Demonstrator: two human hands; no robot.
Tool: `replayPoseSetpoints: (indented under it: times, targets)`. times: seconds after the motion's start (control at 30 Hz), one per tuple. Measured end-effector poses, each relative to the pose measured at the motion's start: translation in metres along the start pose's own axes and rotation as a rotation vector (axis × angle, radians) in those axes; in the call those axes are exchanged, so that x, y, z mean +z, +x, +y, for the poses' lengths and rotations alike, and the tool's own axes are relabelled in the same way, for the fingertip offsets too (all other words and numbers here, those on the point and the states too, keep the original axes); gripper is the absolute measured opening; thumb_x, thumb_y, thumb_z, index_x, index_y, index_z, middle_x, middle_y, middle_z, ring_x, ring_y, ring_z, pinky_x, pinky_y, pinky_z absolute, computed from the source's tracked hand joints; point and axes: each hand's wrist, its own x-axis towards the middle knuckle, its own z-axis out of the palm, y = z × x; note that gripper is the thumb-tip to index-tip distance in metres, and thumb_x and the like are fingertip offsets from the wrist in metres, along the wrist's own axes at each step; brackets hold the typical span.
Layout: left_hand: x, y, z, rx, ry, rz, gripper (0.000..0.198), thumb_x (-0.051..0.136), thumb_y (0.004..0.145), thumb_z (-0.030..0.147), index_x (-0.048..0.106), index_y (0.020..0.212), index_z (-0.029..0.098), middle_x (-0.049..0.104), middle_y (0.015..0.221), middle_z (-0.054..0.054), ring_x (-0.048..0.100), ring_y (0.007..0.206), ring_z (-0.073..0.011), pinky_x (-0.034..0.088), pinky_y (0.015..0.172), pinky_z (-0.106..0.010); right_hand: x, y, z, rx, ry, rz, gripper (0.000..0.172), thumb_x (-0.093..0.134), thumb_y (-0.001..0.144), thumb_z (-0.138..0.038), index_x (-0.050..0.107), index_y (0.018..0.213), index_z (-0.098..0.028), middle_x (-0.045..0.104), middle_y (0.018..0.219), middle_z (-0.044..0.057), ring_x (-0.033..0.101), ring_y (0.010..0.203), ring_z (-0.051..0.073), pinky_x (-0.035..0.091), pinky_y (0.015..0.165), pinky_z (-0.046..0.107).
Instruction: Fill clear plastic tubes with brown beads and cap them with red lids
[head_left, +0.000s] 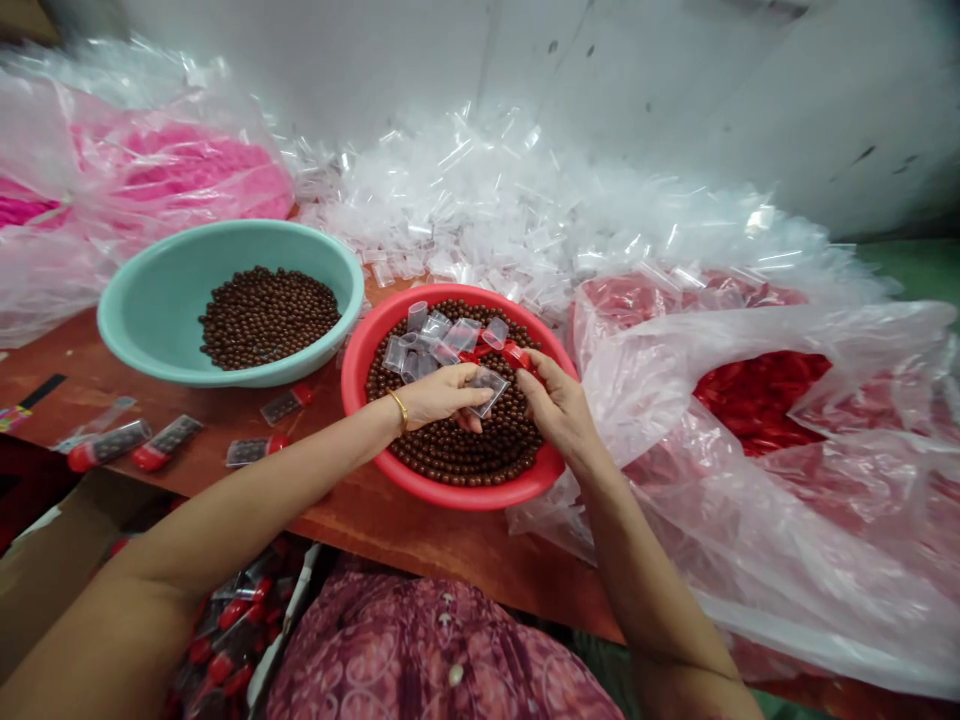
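Note:
Over a red basin (457, 497) of small brown balls (442, 462), my left hand (442, 397) is closed on a clear plastic tube (491, 388). My right hand (559, 405) pinches a red cap (514, 354) between thumb and forefinger, just right of the tube; cap and tube are apart. Several empty clear tubes (420, 358) lie on the balls beyond my left hand. Another red piece (472, 350) shows among them, partly hidden behind the fingers.
A teal basin (150, 330) with brown balls stands left. Filled, red-capped tubes (169, 440) lie on the table (360, 515); more fill a box (232, 620) below. Clear tubes (480, 190) are heaped behind. Bags hold red caps (757, 400) at right and pink pieces (180, 165) at left.

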Motion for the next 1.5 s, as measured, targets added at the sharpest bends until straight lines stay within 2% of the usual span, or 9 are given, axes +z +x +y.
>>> replayPoseSetpoints:
  times: [0.1, 0.27, 0.63, 0.77, 0.87, 1.0, 1.2, 1.37, 1.5]
  targets:
    - [0.000, 0.002, -0.001, 0.071, 0.060, 0.030, 0.012, 0.054, 0.080, 0.018, 0.048, 0.090, 0.013, 0.051, 0.071, 0.006, 0.053, 0.052, -0.0037, 0.044, 0.053, -0.018, 0.003, -0.004, -0.001, 0.038, 0.070, -0.012, 0.035, 0.037, 0.091, -0.036, 0.059, 0.114, -0.021, 0.063, 0.076, 0.001, 0.060, 0.065, 0.015, 0.052, 0.062, 0.030]
    - [0.002, 0.001, -0.002, 0.169, 0.124, 0.081, 0.013, 0.050, 0.080, 0.017, 0.047, 0.092, 0.014, 0.048, 0.072, 0.006, 0.050, 0.055, -0.0044, 0.046, 0.058, -0.021, 0.001, -0.005, -0.007, -0.172, -0.068, -0.020, 0.033, 0.042, 0.090, -0.029, 0.061, 0.116, -0.020, 0.066, 0.094, 0.006, 0.062, 0.090, 0.018, 0.050, 0.084, 0.033]
    - [0.004, 0.000, -0.011, 0.386, 0.597, 0.323, 0.017, 0.054, 0.065, 0.017, 0.052, 0.081, 0.015, 0.053, 0.072, 0.003, 0.048, 0.067, -0.0120, 0.041, 0.064, -0.025, -0.001, -0.013, -0.013, -0.477, -0.290, -0.113, 0.041, 0.039, 0.092, -0.024, 0.051, 0.130, -0.018, 0.068, 0.093, 0.010, 0.065, 0.083, 0.018, 0.054, 0.075, 0.030]
    - [0.006, 0.001, -0.008, 0.375, 0.618, 0.323, 0.017, 0.055, 0.063, 0.021, 0.053, 0.079, 0.015, 0.053, 0.069, 0.004, 0.048, 0.064, -0.0113, 0.038, 0.059, -0.022, -0.006, -0.004, -0.019, -0.306, -0.130, -0.113, 0.039, 0.040, 0.091, -0.041, 0.068, 0.104, -0.018, 0.067, 0.073, 0.006, 0.064, 0.068, 0.017, 0.052, 0.064, 0.029]
    - [0.010, 0.003, -0.001, 0.331, 0.771, 0.299, 0.014, 0.056, 0.062, 0.022, 0.054, 0.075, 0.016, 0.053, 0.062, 0.004, 0.049, 0.059, -0.0114, 0.036, 0.055, -0.022, -0.002, 0.013, -0.020, -0.042, 0.085, 0.076, 0.057, 0.031, 0.090, -0.057, 0.069, 0.077, -0.017, 0.053, 0.050, 0.001, 0.051, 0.046, 0.012, 0.044, 0.047, 0.025]
    - [0.017, 0.000, 0.003, 0.272, 1.127, 0.252, 0.016, 0.056, 0.064, 0.026, 0.058, 0.077, 0.016, 0.062, 0.067, -0.002, 0.058, 0.064, -0.0180, 0.042, 0.059, -0.026, 0.021, 0.033, -0.019, 0.197, 0.322, 0.076, 0.067, 0.017, 0.088, -0.065, 0.063, 0.103, -0.018, 0.064, 0.079, 0.004, 0.058, 0.060, 0.012, 0.048, 0.056, 0.025]
    - [0.020, -0.007, -0.007, 0.246, 1.409, 0.171, 0.036, 0.055, 0.071, 0.028, 0.058, 0.104, 0.013, 0.070, 0.087, -0.010, 0.067, 0.082, -0.0249, 0.050, 0.070, -0.032, 0.043, 0.030, -0.022, 0.182, 0.261, -0.144, 0.068, 0.034, 0.082, -0.068, 0.051, 0.128, -0.021, 0.055, 0.128, 0.006, 0.049, 0.118, 0.019, 0.034, 0.106, 0.037]
    - [0.021, -0.008, -0.002, 0.245, 1.461, 0.089, 0.029, 0.055, 0.073, 0.028, 0.060, 0.097, 0.015, 0.071, 0.086, -0.009, 0.067, 0.079, -0.0245, 0.048, 0.065, -0.030, 0.046, 0.031, -0.024, 0.258, 0.315, -0.075, 0.071, 0.013, 0.088, -0.063, 0.062, 0.114, -0.018, 0.063, 0.116, 0.008, 0.058, 0.104, 0.019, 0.043, 0.095, 0.037]
    - [0.012, -0.035, 0.014, 0.238, 1.422, 0.333, 0.022, 0.052, 0.078, 0.034, 0.059, 0.091, 0.018, 0.070, 0.082, -0.005, 0.066, 0.076, -0.0205, 0.044, 0.063, -0.026, 0.022, 0.050, -0.012, 0.142, -0.061, -0.014, 0.062, 0.017, 0.092, -0.051, 0.068, 0.098, -0.016, 0.069, 0.098, 0.008, 0.062, 0.091, 0.020, 0.047, 0.082, 0.033]
